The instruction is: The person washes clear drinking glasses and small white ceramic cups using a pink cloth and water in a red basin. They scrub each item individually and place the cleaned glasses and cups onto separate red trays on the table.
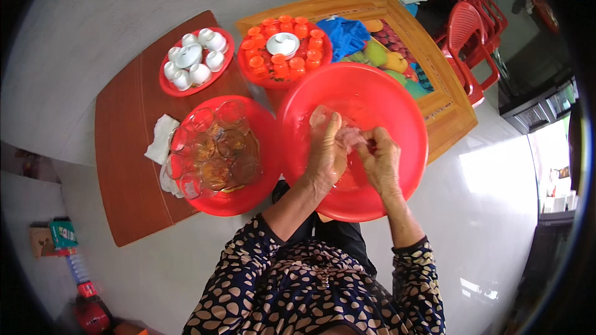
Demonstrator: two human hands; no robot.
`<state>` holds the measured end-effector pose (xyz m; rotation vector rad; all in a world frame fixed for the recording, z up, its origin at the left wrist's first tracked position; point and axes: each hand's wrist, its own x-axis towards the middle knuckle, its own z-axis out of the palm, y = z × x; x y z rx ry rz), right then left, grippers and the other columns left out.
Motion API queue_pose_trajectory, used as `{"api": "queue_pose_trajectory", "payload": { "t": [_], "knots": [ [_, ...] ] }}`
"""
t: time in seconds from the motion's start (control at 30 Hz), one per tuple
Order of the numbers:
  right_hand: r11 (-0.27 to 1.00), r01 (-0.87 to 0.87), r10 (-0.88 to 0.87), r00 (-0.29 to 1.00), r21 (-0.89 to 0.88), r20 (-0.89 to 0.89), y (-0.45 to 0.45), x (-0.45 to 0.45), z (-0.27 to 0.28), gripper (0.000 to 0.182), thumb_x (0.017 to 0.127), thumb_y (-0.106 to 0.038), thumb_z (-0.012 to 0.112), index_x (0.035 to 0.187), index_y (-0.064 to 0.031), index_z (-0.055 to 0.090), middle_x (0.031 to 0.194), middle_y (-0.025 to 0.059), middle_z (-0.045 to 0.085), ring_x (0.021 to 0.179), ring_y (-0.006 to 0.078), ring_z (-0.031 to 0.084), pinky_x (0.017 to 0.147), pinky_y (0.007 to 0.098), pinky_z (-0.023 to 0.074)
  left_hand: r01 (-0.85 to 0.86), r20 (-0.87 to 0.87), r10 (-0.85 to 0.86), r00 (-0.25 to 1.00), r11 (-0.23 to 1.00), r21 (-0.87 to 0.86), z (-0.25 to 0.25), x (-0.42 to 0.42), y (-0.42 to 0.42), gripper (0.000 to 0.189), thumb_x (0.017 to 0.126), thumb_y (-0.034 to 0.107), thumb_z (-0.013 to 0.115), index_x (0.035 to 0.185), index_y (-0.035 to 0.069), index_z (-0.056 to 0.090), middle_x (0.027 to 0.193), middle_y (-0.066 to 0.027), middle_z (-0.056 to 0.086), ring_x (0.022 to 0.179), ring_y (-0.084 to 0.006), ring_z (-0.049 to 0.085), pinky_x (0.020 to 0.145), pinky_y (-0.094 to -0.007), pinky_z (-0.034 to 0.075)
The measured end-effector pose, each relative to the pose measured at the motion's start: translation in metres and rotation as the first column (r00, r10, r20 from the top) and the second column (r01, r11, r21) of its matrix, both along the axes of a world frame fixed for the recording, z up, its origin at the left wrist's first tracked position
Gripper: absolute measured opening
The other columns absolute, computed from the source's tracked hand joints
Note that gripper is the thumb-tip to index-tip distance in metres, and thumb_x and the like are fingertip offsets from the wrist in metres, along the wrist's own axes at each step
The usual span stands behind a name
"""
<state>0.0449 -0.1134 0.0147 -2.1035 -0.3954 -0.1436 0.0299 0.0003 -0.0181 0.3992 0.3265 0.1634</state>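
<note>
Both hands are over a large red plastic basin (400, 102) with a little water in it. My left hand (327, 149) holds a clear glass (320, 115), tilted, its rim end towards the far left. A wet, pinkish cloth (350, 138) lies between the hands, and the fingers of my right hand (381, 158) pinch its right end. Left of the basin, a red tray (223, 204) bears several clear glasses (203, 146), standing close together on a patterned surface. The basin's wall is close to the tray's right edge.
Behind stand a red tray (226, 37) of white cups around a lidded bowl and another (321, 58) with orange cups. A blue plastic bag (343, 36) lies on the wooden table (449, 116). White cloth (163, 138) is on the brown table (135, 186). Red chairs (465, 32) stand right.
</note>
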Motion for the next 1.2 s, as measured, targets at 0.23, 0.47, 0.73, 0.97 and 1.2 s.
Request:
{"api": "queue_pose_trajectory", "payload": {
  "t": [0.23,0.47,0.73,0.97,1.2],
  "knots": [
    [0.769,-0.12,0.12,0.992,-0.628,-0.042,-0.017,0.031,-0.036,0.015,0.076,-0.007,0.065,0.086,-0.001,0.056,0.08,0.0177,0.063,0.081,0.0328,0.064,0.065,0.0423,0.0511,-0.011,-0.156,0.009,0.988,1.0,-0.011,-0.004,-0.005,0.016,0.023,0.081,0.028,0.073,0.091,0.021,0.053,0.082,0.0021,0.055,0.086,-0.0196,0.059,0.076,-0.0349,0.048],
    [0.687,-0.599,0.436,0.793,-0.411,-0.427,-0.02,0.029,-0.024,0.011,0.079,-0.002,0.06,0.091,-0.0006,0.059,0.091,0.0127,0.067,0.089,0.0289,0.066,0.072,0.0354,0.0526,0.061,-0.281,-0.061,0.958,0.998,-0.012,-0.009,-0.008,0.021,0.03,0.081,0.039,0.069,0.096,0.02,0.053,0.096,-0.0003,0.054,0.105,-0.0242,0.052,0.088,-0.0437,0.042],
    [0.955,-0.285,0.269,0.948,0.079,0.169,0.005,-0.012,0.039,0.029,0.076,0.005,0.06,0.104,-0.0023,0.062,0.101,0.0135,0.062,0.091,0.0283,0.062,0.073,0.0331,0.0514,0.096,-0.179,-0.089,0.98,0.995,0.033,0.03,-0.015,0.01,0.035,0.091,0.045,0.056,0.111,0.018,0.047,0.101,-0.0014,0.054,0.104,-0.0189,0.052,0.094,-0.0506,0.037],
    [0.981,-0.19,0.175,0.957,0.046,0.232,0.011,-0.014,0.029,0.028,0.077,0.002,0.061,0.104,-0.0028,0.064,0.098,0.0123,0.059,0.088,0.0277,0.06,0.078,0.0336,0.0494,0.175,0.128,-0.192,0.973,0.976,0.13,0.008,-0.015,0.011,0.043,0.093,0.052,0.046,0.121,0.019,0.043,0.114,-0.0015,0.05,0.112,-0.0185,0.049,0.094,-0.0398,0.043],
    [0.941,-0.105,0.102,0.994,0.323,0.028,-0.003,0.007,0.017,0.026,0.078,0.005,0.058,0.101,-0.005,0.066,0.1,0.0098,0.061,0.092,0.021,0.061,0.08,0.0301,0.0482,0.262,-0.031,-0.261,0.965,0.958,0.113,0.03,-0.022,0.0,0.051,0.092,0.055,0.047,0.13,0.022,0.035,0.126,-0.0031,0.044,0.115,-0.0193,0.047,0.089,-0.0434,0.045]
  ]
}}
